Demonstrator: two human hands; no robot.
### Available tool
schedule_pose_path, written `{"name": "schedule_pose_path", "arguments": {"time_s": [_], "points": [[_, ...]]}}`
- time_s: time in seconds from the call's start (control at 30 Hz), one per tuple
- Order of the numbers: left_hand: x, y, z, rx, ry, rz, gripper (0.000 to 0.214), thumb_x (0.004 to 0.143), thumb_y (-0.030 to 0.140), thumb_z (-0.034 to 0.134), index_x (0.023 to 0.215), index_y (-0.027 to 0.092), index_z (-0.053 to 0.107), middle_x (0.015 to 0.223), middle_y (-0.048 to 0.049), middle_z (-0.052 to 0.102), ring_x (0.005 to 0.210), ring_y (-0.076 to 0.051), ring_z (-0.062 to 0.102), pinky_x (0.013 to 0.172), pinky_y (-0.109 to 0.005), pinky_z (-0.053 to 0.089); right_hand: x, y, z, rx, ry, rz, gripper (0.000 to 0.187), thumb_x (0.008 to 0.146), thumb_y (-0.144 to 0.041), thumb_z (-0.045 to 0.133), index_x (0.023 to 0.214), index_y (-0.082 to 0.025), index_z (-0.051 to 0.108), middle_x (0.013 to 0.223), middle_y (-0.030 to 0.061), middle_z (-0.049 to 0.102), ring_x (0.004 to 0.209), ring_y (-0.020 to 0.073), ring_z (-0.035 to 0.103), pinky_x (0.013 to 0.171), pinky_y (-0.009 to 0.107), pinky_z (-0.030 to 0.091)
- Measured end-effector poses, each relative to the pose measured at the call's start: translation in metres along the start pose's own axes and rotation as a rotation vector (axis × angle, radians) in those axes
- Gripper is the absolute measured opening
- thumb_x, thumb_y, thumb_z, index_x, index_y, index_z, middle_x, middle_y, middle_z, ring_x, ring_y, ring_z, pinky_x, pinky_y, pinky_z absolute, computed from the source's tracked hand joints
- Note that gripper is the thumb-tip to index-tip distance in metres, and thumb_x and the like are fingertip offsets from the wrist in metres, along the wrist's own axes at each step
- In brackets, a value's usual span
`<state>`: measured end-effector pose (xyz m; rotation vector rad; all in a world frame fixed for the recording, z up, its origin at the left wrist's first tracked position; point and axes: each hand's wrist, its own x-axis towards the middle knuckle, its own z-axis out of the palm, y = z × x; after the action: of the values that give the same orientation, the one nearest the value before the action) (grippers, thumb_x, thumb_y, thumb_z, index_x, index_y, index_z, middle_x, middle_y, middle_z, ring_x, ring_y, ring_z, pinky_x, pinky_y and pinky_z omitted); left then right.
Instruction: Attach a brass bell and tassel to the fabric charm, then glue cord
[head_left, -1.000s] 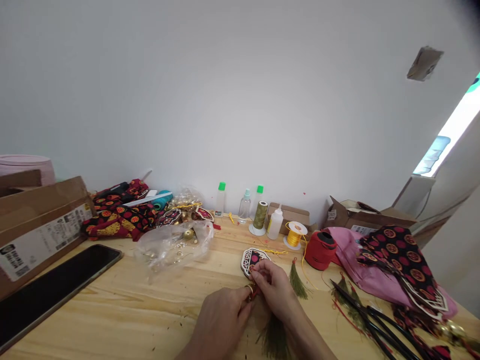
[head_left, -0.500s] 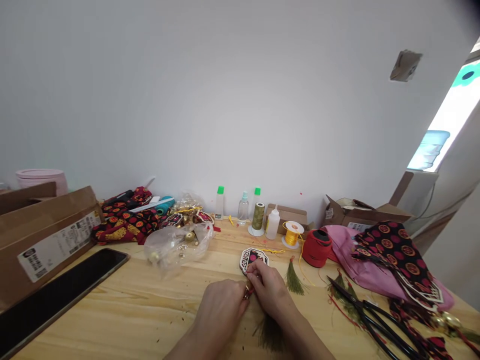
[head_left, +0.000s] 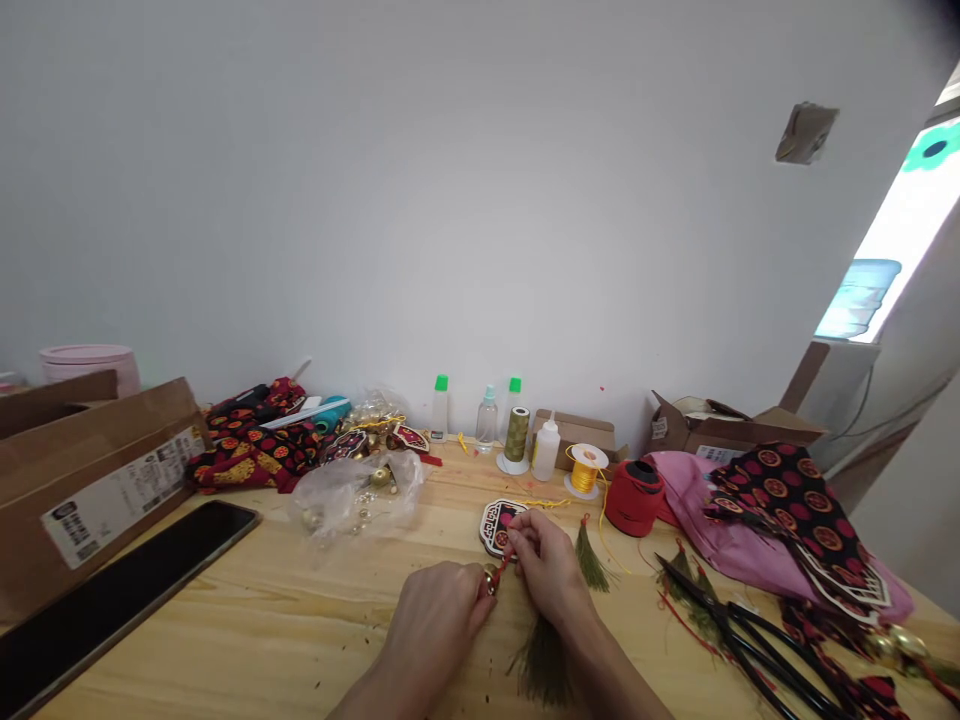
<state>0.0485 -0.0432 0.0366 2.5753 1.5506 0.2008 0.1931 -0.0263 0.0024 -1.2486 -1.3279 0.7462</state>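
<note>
My left hand (head_left: 441,612) is closed around a small gold bell (head_left: 490,579) above the wooden table. A short red cord (head_left: 506,562) runs from the bell to my right hand (head_left: 546,562), whose thumb and forefinger pinch it. Just beyond my fingers lies a lock-shaped embroidered patch (head_left: 496,526) with a pale border, partly covered by the right hand. An olive-green tassel (head_left: 546,662) hangs or lies beneath my right wrist; its top is hidden. A second green tassel (head_left: 592,560) rests on the table to the right.
Black scissors (head_left: 739,625) lie at right near patterned cloth (head_left: 780,510). A red thread cone (head_left: 634,497), yellow cord spool (head_left: 585,470) and several bottles line the wall. At left are a plastic bag of bells (head_left: 360,500), a phone (head_left: 135,600) and a cardboard box (head_left: 112,490).
My hands have drawn slightly apart, the right one a little to the right. More of the bell, the red cord and the patch now shows.
</note>
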Motion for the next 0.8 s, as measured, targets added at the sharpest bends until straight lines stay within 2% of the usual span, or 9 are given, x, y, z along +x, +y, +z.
{"name": "schedule_pose_path", "arguments": {"time_s": [0.37, 0.8], "points": [[-0.005, -0.012, 0.009, -0.198, 0.155, 0.040, 0.019, 0.079, 0.016, 0.037, 0.072, 0.018, 0.054, 0.083, -0.0046, 0.055, 0.082, -0.017, 0.050, 0.073, -0.026, 0.035, 0.003, -0.002, 0.000, 0.223, 0.104, 0.076, 0.018, 0.063, -0.035, 0.059, 0.064, -0.018, 0.053, 0.049, -0.0026, 0.054, 0.042, 0.0104, 0.047, 0.038, 0.019, 0.032], [0.010, -0.009, 0.009, -0.197, 0.125, 0.052, 0.017, 0.075, 0.012, 0.041, 0.068, 0.017, 0.056, 0.082, -0.0047, 0.056, 0.080, -0.016, 0.050, 0.071, -0.025, 0.035, 0.004, -0.008, -0.001, 0.334, 0.190, 0.101, 0.016, 0.059, -0.030, 0.060, 0.062, -0.016, 0.052, 0.047, -0.0036, 0.054, 0.043, 0.0091, 0.048, 0.044, 0.020, 0.037]]}}
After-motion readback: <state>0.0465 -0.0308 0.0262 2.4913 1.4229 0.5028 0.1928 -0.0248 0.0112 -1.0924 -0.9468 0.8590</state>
